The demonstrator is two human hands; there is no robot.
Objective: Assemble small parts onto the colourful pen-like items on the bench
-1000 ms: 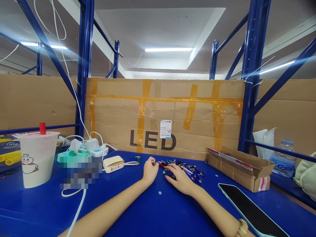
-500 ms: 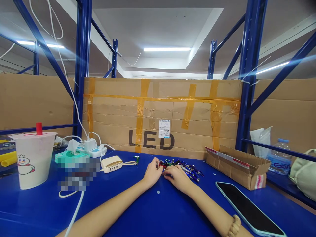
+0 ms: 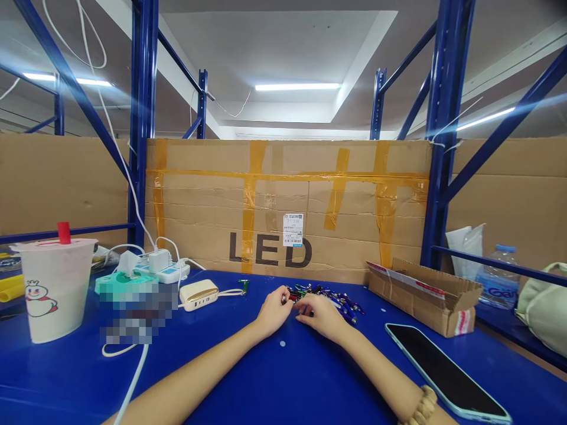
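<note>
While both forearms reach up from the lower edge of the frame in the head view, the hands come together at its centre, just above the blue desk (image 3: 283, 386). The left hand (image 3: 273, 311) comes in from the lower left, back of the hand outward, its fingers curled in and pinched on a red pen (image 3: 293, 297). The right hand (image 3: 322, 317) slants in from the lower right, palm down, knuckles raised and fingers bent toward the left fingertips; whether these fingers also grip the pen cannot be told.

The red pen's long axis runs roughly left to right across the frame, nearly level. A dark end shows by the left thumb, but which end writes is too small to make out. The pen lies between the two sets of fingers, its left part inside the left grip and its red barrel showing in the narrow gap before the right fingertips.

Right behind the right hand, right of centre, spreads a loose pile of pens (image 3: 345, 303), mostly blue and silver, pointing in mixed directions. A small pale disc (image 3: 282, 343) lies on the desk below the hands.
</note>
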